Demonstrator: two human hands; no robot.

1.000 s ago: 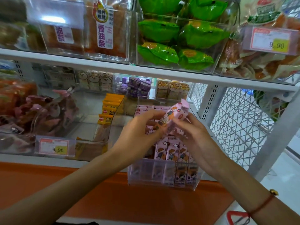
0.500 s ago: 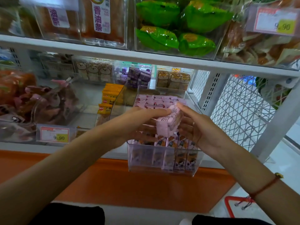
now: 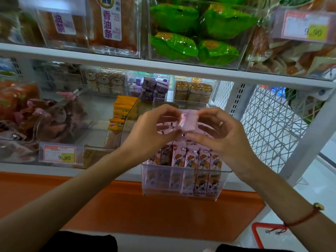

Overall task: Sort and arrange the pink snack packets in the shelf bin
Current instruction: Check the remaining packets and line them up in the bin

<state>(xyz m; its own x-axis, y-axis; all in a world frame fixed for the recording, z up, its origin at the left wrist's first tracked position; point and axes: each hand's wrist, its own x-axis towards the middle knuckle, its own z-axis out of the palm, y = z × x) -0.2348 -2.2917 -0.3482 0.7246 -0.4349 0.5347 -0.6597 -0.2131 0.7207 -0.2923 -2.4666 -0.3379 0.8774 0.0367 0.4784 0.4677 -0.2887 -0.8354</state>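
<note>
So the job looks well underway but not finished: one pink snack packet (image 3: 188, 120) is held up in the air just above the clear shelf bin (image 3: 181, 188), pinched on one end by the left hand (image 3: 154, 135) and on the other by the right hand (image 3: 223, 135), fingers curled in on it from both sides, so it's not seated yet. A front row of pink packets (image 3: 187, 159) is already stood upright against the bin's front wall, five counted for sure, maybe a sixth at the left edge that's hard to make out. More pink ones are glimpsed behind the hands, but a count can't be given since they're mostly hidden. What's left, probably: the held packet gets slotted in and the back rows get straightened. Two hands, one bin, one packet in hand.
</note>
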